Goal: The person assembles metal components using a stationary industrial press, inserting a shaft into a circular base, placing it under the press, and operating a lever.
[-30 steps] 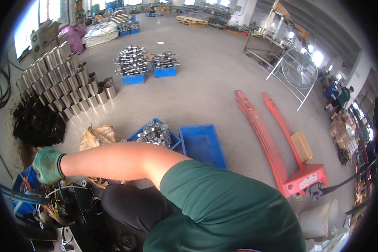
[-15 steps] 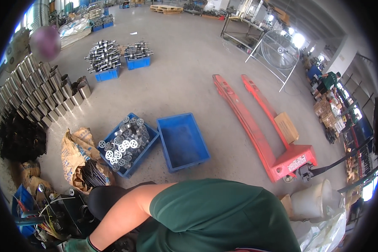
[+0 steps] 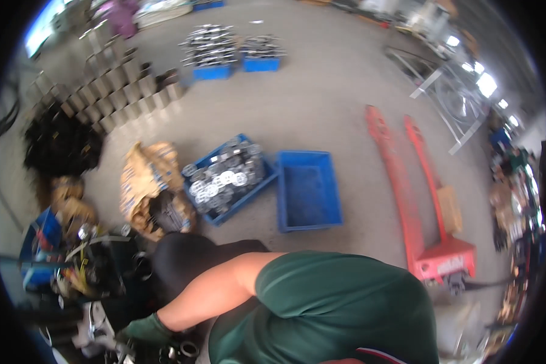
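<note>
Reaching down into the lower left corner, the person's left hand point(image 3: 144, 330), in a green glove, is touching a cluttered heap of dark metal parts point(image 3: 164, 350) beside a black machine point(image 3: 103, 267); the glove is blurred, so whether its fingers are spread or gripping something cannot be told. The right hand is not showing anywhere. The bare forearm is running up from the glove to a dark green short sleeve point(image 3: 321, 303) filling the bottom middle. Above the machine, a torn brown paper sack point(image 3: 142, 182) is lying on the concrete floor point(image 3: 321, 103), with dark pieces spilling at its lower edge. Just right of the sack, a blue crate point(image 3: 227, 179) is sitting full of round silvery metal discs, and an empty blue crate point(image 3: 309, 189) is lying right beside it, nearly touching. Farther back, two smaller blue bins point(image 3: 233, 67) are carrying stacked metal parts, and rows of grey metal cylinders point(image 3: 109, 103) are standing at the left. Over on the right, a red pallet jack point(image 3: 418, 194) is resting with its forks pointing away from the person.
</note>
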Motion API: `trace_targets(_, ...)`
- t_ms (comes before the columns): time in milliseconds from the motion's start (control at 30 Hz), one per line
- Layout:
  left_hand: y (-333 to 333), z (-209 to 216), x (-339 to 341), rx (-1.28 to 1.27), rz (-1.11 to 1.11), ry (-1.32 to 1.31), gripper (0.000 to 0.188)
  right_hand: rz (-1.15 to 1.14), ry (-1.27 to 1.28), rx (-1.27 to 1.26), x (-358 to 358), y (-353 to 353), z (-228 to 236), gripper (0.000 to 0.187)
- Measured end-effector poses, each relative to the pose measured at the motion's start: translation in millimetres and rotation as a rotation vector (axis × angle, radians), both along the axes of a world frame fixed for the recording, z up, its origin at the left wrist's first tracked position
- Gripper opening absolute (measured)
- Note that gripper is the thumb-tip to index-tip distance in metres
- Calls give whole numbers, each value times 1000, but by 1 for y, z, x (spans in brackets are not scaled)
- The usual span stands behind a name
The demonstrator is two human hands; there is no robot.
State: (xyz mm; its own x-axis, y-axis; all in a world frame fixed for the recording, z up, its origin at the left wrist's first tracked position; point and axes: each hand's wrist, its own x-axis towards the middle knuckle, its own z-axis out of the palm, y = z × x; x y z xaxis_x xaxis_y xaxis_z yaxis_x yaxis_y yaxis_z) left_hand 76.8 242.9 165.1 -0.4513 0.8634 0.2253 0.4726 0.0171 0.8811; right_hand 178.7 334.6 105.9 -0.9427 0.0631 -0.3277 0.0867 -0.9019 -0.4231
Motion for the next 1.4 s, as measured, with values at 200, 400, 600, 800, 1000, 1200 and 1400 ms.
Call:
trace_targets(200,-191,60,-33,-70,618,175,19,518,-159,5,-116,-79,14,51)
trace_targets(400,-247,95,-13,66,801,48,34,562,-34,147,-120,-113,3,40)
trace_targets(600,-335,102,-26,514,1052,-476,30,728,51,228,-115,-138,-11,30)
trace_targets(800,-373,60,-97,845,1145,-907,27,752,-5,327,-117,-143,-17,28)
trace_targets(1000,-387,17,-153,1017,1091,-1069,15,740,5,263,-111,-139,19,22)
trace_targets(1200,-379,20,-132,588,1011,-747,18,673,30,448,-116,-127,-15,37)
trace_targets(1400,-465,11,-48,982,981,-999,43,599,294,648,-102,-98,19,39)
